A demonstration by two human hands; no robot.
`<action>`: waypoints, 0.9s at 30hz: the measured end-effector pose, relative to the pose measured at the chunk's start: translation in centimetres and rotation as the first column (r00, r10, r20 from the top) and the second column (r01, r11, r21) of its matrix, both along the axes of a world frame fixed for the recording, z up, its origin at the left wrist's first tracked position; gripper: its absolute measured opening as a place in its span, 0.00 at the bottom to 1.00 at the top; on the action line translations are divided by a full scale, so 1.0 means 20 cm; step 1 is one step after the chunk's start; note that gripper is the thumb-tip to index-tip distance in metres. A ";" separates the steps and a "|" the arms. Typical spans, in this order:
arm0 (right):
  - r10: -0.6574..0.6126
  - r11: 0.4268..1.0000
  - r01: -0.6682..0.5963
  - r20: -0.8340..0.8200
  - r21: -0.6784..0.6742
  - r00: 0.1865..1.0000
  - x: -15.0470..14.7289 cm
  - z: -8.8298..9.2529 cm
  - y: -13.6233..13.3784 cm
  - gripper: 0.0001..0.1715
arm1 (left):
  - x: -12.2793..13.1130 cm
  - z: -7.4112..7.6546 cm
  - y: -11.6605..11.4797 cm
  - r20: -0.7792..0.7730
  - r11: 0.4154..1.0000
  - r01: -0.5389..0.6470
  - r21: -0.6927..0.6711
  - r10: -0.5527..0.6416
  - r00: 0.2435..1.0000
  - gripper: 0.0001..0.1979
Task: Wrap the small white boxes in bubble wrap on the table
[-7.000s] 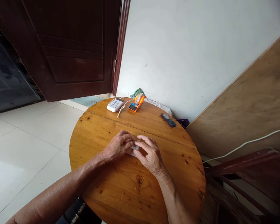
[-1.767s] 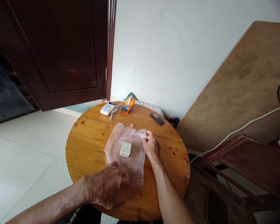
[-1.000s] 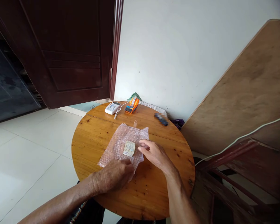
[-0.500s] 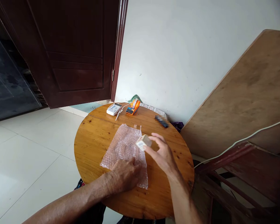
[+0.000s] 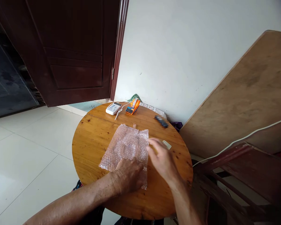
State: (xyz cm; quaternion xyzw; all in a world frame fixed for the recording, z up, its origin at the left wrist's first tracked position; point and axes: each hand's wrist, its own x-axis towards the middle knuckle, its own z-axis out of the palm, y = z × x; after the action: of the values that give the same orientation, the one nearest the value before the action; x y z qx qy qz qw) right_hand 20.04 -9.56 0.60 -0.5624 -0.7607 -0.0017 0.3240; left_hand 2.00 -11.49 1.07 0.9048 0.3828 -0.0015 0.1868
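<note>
A sheet of bubble wrap lies spread on the round wooden table. My left hand rests flat on the sheet's near edge, fingers loosely spread, holding nothing. My right hand hovers just right of the sheet, slightly blurred, with its fingers extended and apart. A small pale box lies on the table just beyond my right hand's fingers, apart from the wrap and partly hidden by the hand.
At the table's far edge sit a white device with a cord, an orange tape dispenser and a dark bar-shaped object. A large wooden board leans on the wall at right, above a dark wooden frame. A dark door stands at left.
My right hand lifted the small box off the bubble wrap and carried it right; the box now lies on the bare table. My left hand stayed on the wrap's near edge.
</note>
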 end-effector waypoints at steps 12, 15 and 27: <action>0.017 0.965 0.041 0.221 -0.257 0.975 -0.10 -0.23 0.14 0.25 | -0.20 -0.22 0.29 0.120 0.949 -0.071 0.308 0.035 0.992 0.34; -0.013 0.966 0.073 0.235 -0.249 0.972 -0.06 -0.24 0.18 0.26 | -0.19 -0.30 0.34 0.119 0.957 -0.075 0.280 0.043 0.992 0.39; -0.048 0.986 0.073 0.167 -0.150 0.985 0.00 -0.33 0.21 0.23 | -0.18 -0.24 0.19 0.149 0.970 -0.013 0.243 -0.024 0.989 0.38</action>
State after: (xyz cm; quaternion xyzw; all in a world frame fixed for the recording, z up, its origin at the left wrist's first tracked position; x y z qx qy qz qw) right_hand 20.09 -5.40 -6.05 -0.6069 -0.7650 0.0016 0.2157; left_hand -1.62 -7.65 -3.73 0.9194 0.3625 0.1133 0.1027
